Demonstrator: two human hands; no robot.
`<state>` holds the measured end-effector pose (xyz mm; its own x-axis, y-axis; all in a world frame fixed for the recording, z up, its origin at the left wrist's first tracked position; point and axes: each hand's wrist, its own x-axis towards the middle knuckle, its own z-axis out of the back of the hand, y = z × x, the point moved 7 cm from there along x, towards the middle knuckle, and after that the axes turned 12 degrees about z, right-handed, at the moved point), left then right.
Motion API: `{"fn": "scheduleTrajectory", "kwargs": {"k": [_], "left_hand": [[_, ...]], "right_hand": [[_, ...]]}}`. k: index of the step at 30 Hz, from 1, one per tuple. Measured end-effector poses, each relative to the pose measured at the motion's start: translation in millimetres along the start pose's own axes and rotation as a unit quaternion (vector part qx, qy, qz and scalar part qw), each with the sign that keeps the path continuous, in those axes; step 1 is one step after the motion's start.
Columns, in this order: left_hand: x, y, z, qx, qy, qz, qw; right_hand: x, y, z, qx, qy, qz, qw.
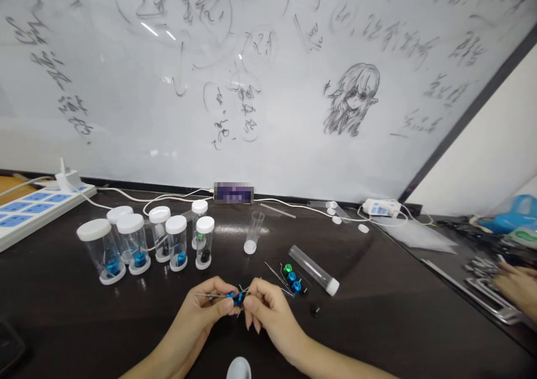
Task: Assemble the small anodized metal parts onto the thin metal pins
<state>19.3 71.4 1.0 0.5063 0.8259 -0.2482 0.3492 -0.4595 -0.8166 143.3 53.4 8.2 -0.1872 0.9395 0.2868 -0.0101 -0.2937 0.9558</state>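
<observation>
My left hand (205, 306) and my right hand (268, 312) meet low in the middle of the head view. Both pinch a small blue part (236, 297) that looks like a little motor, with thin wires or rods sticking out. The fingers hide much of it, and a dark piece shows at its right side. To the right of my right hand lie similar small parts, a green one (287, 269) and two blue ones (291, 278), with thin leads. A small black part (315, 310) sits apart from them, nearer to me.
Several white-capped clear tubes (133, 239) stand at the left, with small parts inside. An upright tube (254, 233) stands mid-table; another tube (312, 270) lies at the right. A power strip (46, 205) is far left. Another person's hand (518, 284) is at the right edge.
</observation>
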Motion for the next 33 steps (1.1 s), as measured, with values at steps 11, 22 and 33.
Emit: {"fn": "scheduleTrajectory", "kwargs": {"k": [11,22,33], "left_hand": [[3.4,4.7,11.4,-0.04,-0.034,0.004,0.999],[-0.5,0.4,1.7,0.01,-0.015,0.0,1.0],[-0.9,-2.1,2.8,0.013,-0.016,-0.014,1.0]], "right_hand": [[0.3,5.9,0.7,0.018,-0.017,0.021,0.999],[0.3,-3.6,-1.3,-0.019,0.019,-0.006,1.0],[-0.4,0.3,4.6,0.021,-0.036,0.007,0.999]]}}
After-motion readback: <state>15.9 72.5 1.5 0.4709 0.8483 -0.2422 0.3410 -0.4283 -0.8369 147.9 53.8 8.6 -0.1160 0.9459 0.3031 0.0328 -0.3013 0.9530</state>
